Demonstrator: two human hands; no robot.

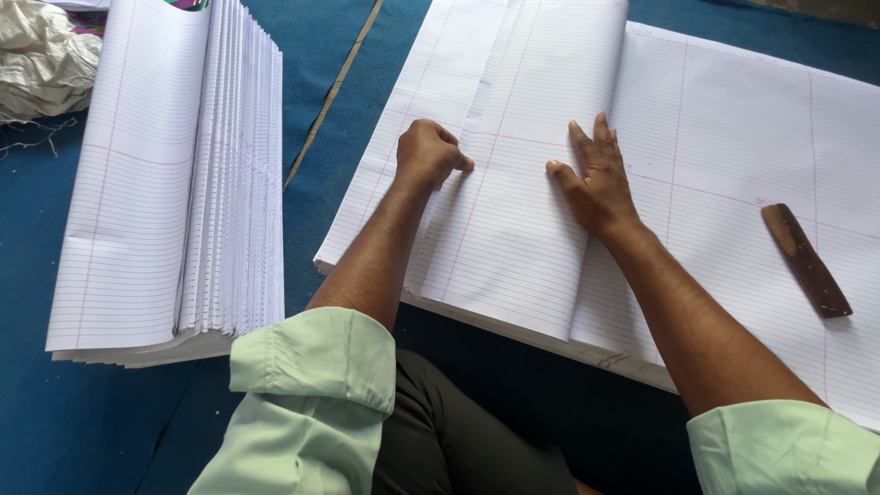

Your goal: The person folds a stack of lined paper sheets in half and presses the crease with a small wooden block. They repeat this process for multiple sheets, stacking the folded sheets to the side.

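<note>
Fanned stack of folded ruled sheets [174,183] on blue cloth floor [312,119]. Left hand [429,154] clenched, knuckles pressing the folded ruled sheet [513,229]; right hand [596,183] flat, released on it. Dark wooden stick [807,261] lies on the big paper pile [733,165].

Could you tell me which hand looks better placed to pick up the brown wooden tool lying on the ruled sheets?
Probably the right hand: it lies open on the folded sheet, nearer the wooden tool. The left hand is fisted farther away.
</note>
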